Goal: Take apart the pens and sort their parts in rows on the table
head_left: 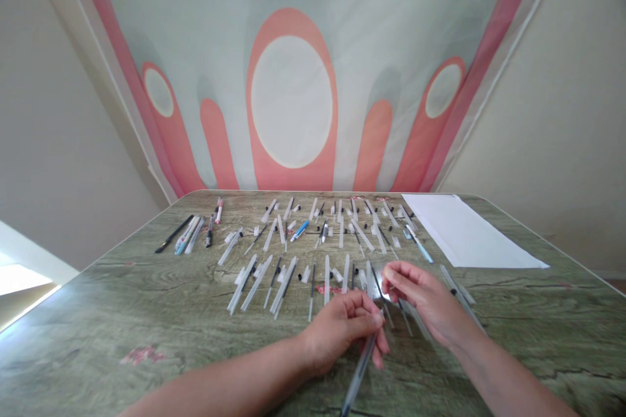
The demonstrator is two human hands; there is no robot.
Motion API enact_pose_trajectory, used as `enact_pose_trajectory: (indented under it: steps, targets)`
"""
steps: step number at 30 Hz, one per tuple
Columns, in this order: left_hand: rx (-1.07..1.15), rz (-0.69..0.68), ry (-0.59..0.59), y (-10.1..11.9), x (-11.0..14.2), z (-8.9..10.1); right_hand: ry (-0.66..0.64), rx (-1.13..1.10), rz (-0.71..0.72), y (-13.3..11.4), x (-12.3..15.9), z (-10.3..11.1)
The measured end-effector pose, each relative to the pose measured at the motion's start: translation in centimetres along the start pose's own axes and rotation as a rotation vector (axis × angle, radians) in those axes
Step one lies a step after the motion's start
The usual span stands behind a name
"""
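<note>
One clear pen barrel point(360, 374), nearer than the white paper point(472, 234), is clamped in the left hand point(340, 329), seemingly for steadiness; the right hand point(428, 300) has fingertips together, on what I cannot tell.

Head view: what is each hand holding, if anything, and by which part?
The left hand holds a clear pen tube near its far end; whether the right hand holds anything cannot be told.

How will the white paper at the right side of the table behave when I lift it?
The white paper will probably sag, since it looks thin and broad. For the same reason, it should be light. Lying flat, it may slide before its edge lifts.
</note>
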State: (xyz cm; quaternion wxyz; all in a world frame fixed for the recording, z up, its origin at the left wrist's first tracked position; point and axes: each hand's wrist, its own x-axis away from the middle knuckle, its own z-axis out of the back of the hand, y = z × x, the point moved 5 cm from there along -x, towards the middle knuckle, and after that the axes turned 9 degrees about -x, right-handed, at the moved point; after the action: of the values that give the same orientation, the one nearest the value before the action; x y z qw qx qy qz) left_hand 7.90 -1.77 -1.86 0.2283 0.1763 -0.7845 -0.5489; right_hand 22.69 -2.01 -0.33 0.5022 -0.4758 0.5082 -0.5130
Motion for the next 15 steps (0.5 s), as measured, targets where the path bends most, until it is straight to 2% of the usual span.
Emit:
enact_pose_trajectory:
  steps: [2, 3, 6, 8, 11, 15]
  targets:
    - [0.007, 0.006, 0.006, -0.1, 0.0, -0.1, 0.125, 0.326, 0.044, -0.1, -1.1, 2.8]
    - [0.008, 0.004, 0.025, 0.0, 0.0, 0.0, 0.189, 0.409, 0.052, 0.0, -1.9, 4.3]
    - [0.011, 0.009, 0.097, 0.1, -0.2, 0.6, 0.302, 0.566, 0.051, 0.6, -4.3, 8.3]
    - [0.017, 0.018, 0.120, 0.0, -0.3, 0.9, 0.326, 0.655, 0.036, 1.4, -5.8, 9.9]
    - [0.022, 0.022, 0.116, -0.3, -0.3, 1.1, 0.326, 0.759, 0.016, 2.5, -7.1, 10.7]
    - [0.034, 0.025, 0.091, -0.7, -0.3, 1.1, 0.317, 0.865, 0.011, 3.4, -7.5, 10.1]
